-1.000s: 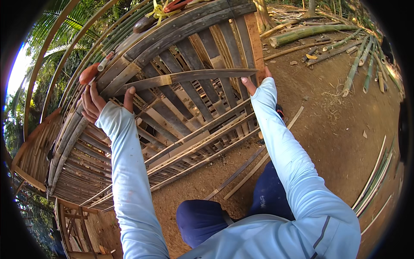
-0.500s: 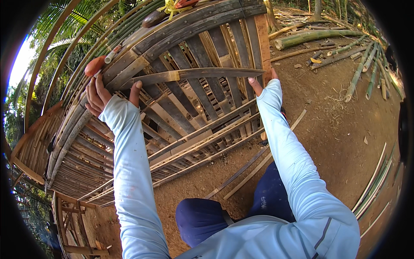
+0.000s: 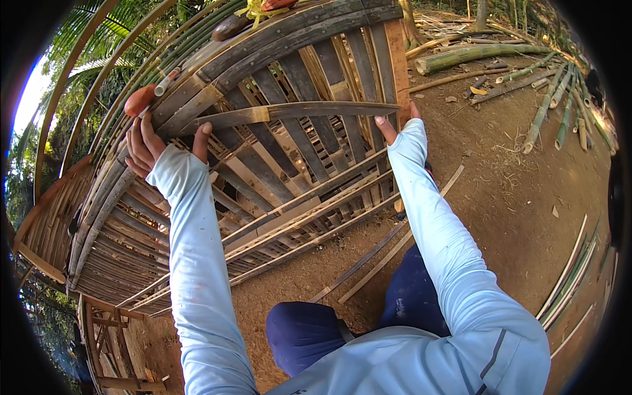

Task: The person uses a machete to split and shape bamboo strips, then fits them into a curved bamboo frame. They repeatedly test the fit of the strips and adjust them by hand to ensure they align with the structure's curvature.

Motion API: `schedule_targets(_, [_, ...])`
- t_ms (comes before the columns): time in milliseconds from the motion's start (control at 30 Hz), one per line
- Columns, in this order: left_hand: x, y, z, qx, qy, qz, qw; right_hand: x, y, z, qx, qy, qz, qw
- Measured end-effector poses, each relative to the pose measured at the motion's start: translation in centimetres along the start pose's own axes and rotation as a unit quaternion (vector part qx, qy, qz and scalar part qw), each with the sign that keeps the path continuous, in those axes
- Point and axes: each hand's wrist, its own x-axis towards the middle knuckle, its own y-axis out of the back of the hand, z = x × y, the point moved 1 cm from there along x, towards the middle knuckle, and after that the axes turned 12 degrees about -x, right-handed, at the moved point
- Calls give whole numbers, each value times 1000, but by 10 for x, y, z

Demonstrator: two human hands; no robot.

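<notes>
A dark, gently curved bamboo strip (image 3: 322,109) with a pale node lies across the slatted bamboo framework (image 3: 288,82). My left hand (image 3: 149,146) grips the strip's left end, its thumb on the near side and its fingers over the curved edge rail. At the other end my right hand (image 3: 401,129) pinches the strip against an upright reddish wooden board (image 3: 397,62). The right thumb presses at the strip's tip, while the other fingers are mostly hidden behind the board. Just beyond my left fingertips rests a tool with a reddish rounded handle (image 3: 139,101).
A dark rounded object (image 3: 230,27) and yellow ties (image 3: 261,11) sit on the far rail. Loose strips (image 3: 375,263) lie on the dirt by my knees. Green bamboo poles (image 3: 484,58) are piled at the far right, with thin strips (image 3: 566,276) at the right.
Both hands keep their hold on the bamboo strip. The whole view has shifted slightly, so everything appears a little further left.
</notes>
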Motion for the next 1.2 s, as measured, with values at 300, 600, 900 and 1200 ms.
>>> schedule_targets(300, [1,-4,-10,9,-35,39,999,2,0,3,-24,-25,-3,999])
schedule_targets(600, [-1,-6,-6,12,-33,38,999,0,10,-14,-29,-55,-28,998])
schedule_targets(900, [0,-6,-11,18,-10,30,999,-1,9,-15,-22,-40,-23,999])
schedule_targets(1200, [-1,-8,-11,20,-11,32,999,0,9,-11,-37,-39,-26,998])
